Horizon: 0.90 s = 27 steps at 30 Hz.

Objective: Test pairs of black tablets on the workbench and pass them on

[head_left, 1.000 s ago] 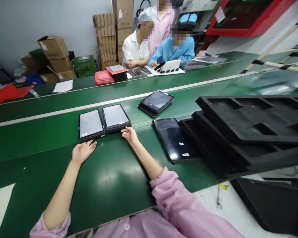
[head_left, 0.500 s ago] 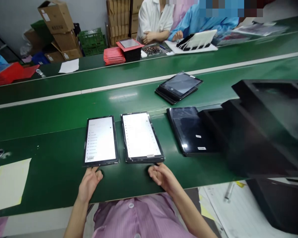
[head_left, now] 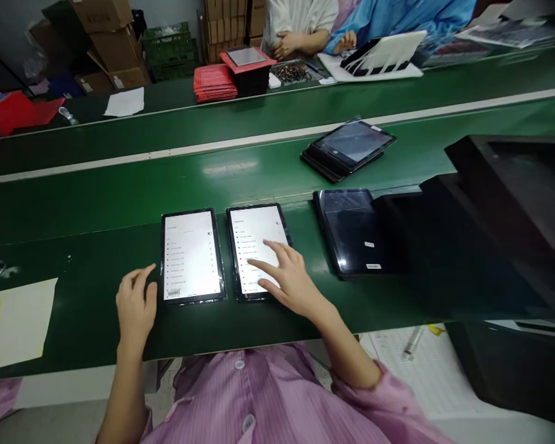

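Two lit tablets lie side by side on the green bench, both with a list on a white screen. Over the right tablet (head_left: 254,228), my right hand (head_left: 289,277) has its fingers spread, the fingertips at the screen; whether they touch it I cannot tell. My left hand (head_left: 136,305) is just left of the left tablet (head_left: 192,259), fingers apart and holding nothing. A stack of dark tablets (head_left: 346,234) lies to the right, and another pile of tablets (head_left: 351,145) rests farther back.
Black trays (head_left: 504,228) are stacked at the right. A yellowish paper sheet (head_left: 21,320) lies at the left. Across the bench are red pouches (head_left: 215,83), a propped tablet (head_left: 383,55) and two people's arms. Written sheets (head_left: 407,376) lie at lower right.
My right hand has moved from the near edge of the right tablet up over its screen. My left hand has shifted from the left tablet's lower edge to its left side.
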Each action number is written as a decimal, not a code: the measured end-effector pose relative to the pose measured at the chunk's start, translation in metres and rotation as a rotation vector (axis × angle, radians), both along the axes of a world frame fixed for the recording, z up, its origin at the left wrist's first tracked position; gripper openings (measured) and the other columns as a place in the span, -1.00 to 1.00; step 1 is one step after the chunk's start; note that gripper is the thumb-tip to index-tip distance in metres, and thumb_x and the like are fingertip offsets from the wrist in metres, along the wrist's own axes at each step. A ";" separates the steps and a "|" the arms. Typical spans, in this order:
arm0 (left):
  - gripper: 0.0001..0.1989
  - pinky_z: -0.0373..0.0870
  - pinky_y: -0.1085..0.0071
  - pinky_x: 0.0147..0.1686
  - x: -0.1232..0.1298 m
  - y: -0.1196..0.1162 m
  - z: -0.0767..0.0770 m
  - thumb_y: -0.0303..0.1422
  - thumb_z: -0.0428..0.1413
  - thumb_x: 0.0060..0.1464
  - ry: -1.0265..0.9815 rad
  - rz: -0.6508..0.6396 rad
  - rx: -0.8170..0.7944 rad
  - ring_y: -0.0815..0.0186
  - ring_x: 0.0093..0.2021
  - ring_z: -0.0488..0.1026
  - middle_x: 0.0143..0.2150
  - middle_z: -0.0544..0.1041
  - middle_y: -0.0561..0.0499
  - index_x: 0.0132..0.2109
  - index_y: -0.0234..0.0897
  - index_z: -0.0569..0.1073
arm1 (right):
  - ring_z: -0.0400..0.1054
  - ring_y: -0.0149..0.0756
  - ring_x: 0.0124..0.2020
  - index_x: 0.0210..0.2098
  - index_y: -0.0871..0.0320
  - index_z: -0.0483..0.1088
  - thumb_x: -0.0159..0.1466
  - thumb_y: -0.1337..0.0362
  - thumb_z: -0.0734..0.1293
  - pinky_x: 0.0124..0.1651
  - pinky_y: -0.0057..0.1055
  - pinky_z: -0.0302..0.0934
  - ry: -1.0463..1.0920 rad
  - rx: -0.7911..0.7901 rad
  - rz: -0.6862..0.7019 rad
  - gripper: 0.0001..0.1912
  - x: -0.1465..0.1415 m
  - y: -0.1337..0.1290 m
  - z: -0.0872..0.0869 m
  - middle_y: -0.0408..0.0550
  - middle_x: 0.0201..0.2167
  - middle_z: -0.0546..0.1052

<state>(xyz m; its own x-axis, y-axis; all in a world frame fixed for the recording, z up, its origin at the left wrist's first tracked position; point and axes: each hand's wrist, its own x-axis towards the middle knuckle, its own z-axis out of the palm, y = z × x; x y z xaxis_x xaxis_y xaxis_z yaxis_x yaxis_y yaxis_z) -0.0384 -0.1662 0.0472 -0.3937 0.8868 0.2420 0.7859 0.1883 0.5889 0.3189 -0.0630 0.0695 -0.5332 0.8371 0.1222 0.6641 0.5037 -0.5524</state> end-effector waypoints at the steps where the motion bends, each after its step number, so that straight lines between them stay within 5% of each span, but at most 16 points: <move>1: -0.56 0.07 -0.10 0.24 0.003 0.008 -0.002 -0.06 -0.03 0.26 0.038 -0.034 0.002 -0.15 0.20 0.26 0.17 0.36 -0.22 0.12 -0.12 0.52 | -0.01 0.29 0.35 0.15 -0.15 0.46 0.36 -0.08 0.24 0.28 0.34 -0.11 -0.046 0.050 0.026 -0.56 -0.009 0.009 -0.005 0.11 0.36 0.20; 5: -0.54 -0.37 -0.19 0.35 0.009 0.021 -0.007 0.01 0.05 0.21 0.027 -0.144 0.020 -0.22 0.41 -0.08 0.42 0.10 -0.16 0.12 -0.08 0.53 | -0.15 0.31 0.40 0.05 -0.21 0.53 0.33 -0.04 0.33 0.33 0.42 -0.51 -0.089 0.110 0.127 -0.66 -0.013 0.045 -0.011 -0.04 0.41 0.13; 9: -0.49 -0.62 -0.14 0.34 -0.002 0.039 0.001 0.10 0.10 0.14 0.004 -0.335 0.011 -0.21 0.46 -0.23 0.49 -0.04 -0.05 0.11 -0.03 0.55 | -0.10 0.24 0.38 -0.12 -0.18 0.61 0.34 -0.15 0.24 0.37 0.33 -0.52 0.032 0.049 0.157 -0.62 0.010 0.080 0.008 -0.15 0.35 0.22; 13: -0.30 -0.36 -0.10 0.39 -0.017 0.084 -0.002 0.16 0.08 0.14 -0.226 -0.358 0.065 -0.17 0.46 -0.12 0.48 -0.01 -0.14 0.30 -0.09 0.37 | 0.09 0.12 0.29 -0.11 -0.11 0.60 0.38 -0.28 -0.11 0.36 0.20 -0.16 0.274 0.063 0.079 -0.24 0.015 0.097 0.015 -0.08 0.25 0.33; 17: -0.25 0.02 -0.01 0.35 -0.029 0.109 -0.026 0.10 0.01 0.23 -0.500 -0.302 0.148 -0.06 0.34 0.20 0.41 0.16 -0.25 0.41 -0.18 0.13 | 0.24 0.05 0.18 -0.23 -0.07 0.63 0.40 -0.23 -0.08 0.36 0.16 -0.16 0.224 0.086 0.151 -0.27 0.009 0.090 0.001 -0.03 0.12 0.43; 22: -0.13 -0.07 -0.07 0.39 -0.043 0.099 -0.047 -0.01 0.19 0.14 -0.609 -0.414 0.083 -0.04 0.44 0.05 0.45 0.10 -0.22 0.44 -0.09 -0.05 | 0.24 -0.03 0.19 -0.18 -0.09 0.63 0.46 -0.08 -0.08 0.37 0.14 -0.21 0.192 0.126 0.288 -0.33 0.004 0.078 -0.008 -0.05 0.14 0.41; 27: -0.07 -0.12 -0.16 0.39 -0.051 0.095 -0.046 -0.04 0.21 0.13 -0.579 -0.548 0.041 -0.05 0.47 -0.04 0.50 -0.01 -0.21 0.44 0.00 -0.17 | 0.23 -0.03 0.19 -0.18 -0.04 0.64 0.49 0.03 -0.02 0.36 0.14 -0.20 0.123 0.230 0.374 -0.40 0.002 0.074 -0.008 -0.01 0.16 0.41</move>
